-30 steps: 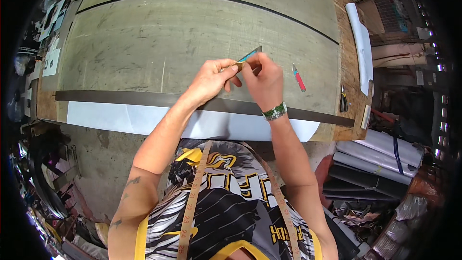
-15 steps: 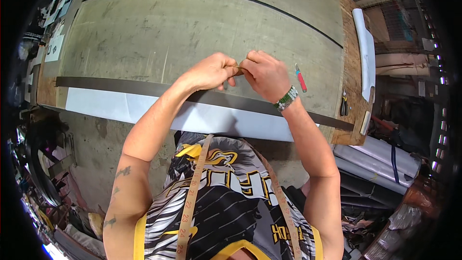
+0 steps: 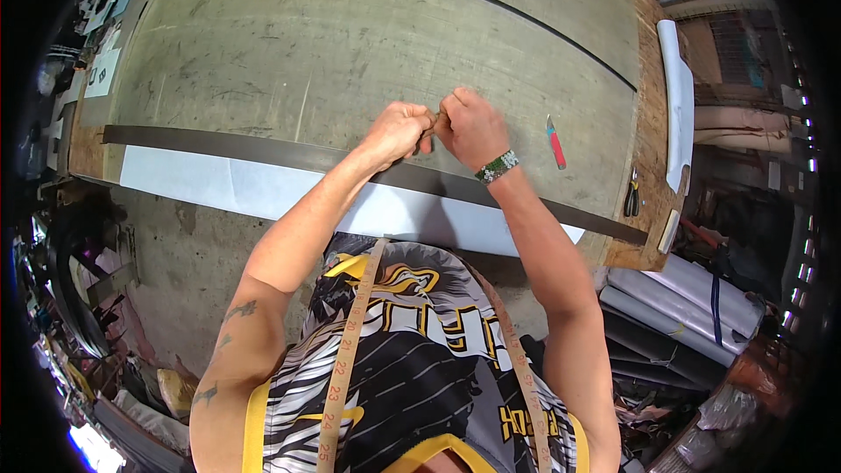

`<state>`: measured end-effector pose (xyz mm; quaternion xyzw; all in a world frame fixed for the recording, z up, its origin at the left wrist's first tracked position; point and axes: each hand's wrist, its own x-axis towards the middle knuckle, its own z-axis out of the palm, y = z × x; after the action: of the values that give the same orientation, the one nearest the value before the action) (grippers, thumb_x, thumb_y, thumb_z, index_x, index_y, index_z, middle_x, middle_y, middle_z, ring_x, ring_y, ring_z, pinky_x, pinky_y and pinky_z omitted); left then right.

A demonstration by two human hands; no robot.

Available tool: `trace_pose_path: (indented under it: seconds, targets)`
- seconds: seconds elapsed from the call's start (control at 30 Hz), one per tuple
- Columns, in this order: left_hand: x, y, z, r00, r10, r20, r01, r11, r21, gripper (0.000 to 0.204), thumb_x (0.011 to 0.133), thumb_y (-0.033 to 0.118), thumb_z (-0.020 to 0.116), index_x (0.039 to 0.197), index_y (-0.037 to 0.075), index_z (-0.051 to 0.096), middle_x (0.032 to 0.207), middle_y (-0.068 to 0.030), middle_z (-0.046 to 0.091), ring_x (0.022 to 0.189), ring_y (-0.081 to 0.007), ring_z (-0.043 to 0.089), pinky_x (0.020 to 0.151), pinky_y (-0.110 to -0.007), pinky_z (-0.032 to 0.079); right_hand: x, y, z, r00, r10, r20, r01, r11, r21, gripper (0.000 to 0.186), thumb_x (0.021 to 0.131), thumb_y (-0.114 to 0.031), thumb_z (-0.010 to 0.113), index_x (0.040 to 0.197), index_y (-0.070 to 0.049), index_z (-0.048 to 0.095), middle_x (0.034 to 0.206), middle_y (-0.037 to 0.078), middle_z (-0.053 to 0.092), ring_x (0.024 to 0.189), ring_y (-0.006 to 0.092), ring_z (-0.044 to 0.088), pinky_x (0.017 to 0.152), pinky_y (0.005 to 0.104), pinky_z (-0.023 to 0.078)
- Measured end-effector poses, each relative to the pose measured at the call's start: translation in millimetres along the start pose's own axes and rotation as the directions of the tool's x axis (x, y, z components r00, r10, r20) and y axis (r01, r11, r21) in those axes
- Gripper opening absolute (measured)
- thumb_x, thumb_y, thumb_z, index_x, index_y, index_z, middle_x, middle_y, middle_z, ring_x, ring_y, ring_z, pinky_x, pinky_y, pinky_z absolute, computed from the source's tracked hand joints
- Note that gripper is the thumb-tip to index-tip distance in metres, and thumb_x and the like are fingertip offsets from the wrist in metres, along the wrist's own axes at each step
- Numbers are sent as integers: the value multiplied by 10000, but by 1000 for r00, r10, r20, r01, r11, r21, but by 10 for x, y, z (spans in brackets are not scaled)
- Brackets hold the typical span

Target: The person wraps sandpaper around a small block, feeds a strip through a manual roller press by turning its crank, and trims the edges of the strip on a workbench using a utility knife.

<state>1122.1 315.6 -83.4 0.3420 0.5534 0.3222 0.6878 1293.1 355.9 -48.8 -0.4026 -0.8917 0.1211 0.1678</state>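
Observation:
Over the worktable [image 3: 263, 61], my left hand [image 3: 396, 134] and my right hand [image 3: 473, 129] are held close together, fingertips almost meeting. Both are closed in a pinch around something tiny, too small and covered to make out. Below them a long dark flat strip [image 3: 236, 144] runs along the table's near edge. White sheet material [image 3: 219, 186] sticks out from under it and hangs toward me. To the right of my right hand a red-handled cutter [image 3: 557, 144] with a pointed tip lies on the table.
Yellow-and-black pliers [image 3: 632, 197] lie near the table's right edge, with a white roll [image 3: 674, 96] beyond. Silver rolls [image 3: 692, 302] are stacked below that corner. A tape measure [image 3: 342, 359] hangs down my front. Papers [image 3: 102, 73] lie at the far left.
My hands have shifted a little left over the table, and my right wrist has turned. The thin brownish bit that showed between my fingertips is now mostly hidden. My view has shifted slightly.

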Motion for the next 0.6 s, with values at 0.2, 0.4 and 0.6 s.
trace_pose_path:
  seconds: [0.2,0.4,0.6]
  targets:
    - [62,-30,-64,989,-25,-142,18,999,-50,256,972,180,563,759,67,648,605,-41,613,450,-90,420,413,-292,310,-33,111,143,990,77,-117,-68,994,81,152,790,-70,724,824,-60,576,842,122,582,744,352,635,636,464,539]
    - [4,102,13,991,52,-126,-78,975,-207,231,1041,181,542,921,38,679,638,-25,608,491,-78,469,445,-251,338,-137,5,224,885,275,-376,-178,945,273,119,862,-78,702,877,-17,601,854,160,612,714,348,625,623,442,518]
    - [-68,74,104,995,83,-63,-102,875,-474,232,1063,210,550,1018,5,650,673,-39,610,500,-82,474,471,-219,386,-187,-40,306,786,525,-327,-281,774,568,102,897,-85,676,872,3,631,820,114,603,647,230,584,599,358,476]
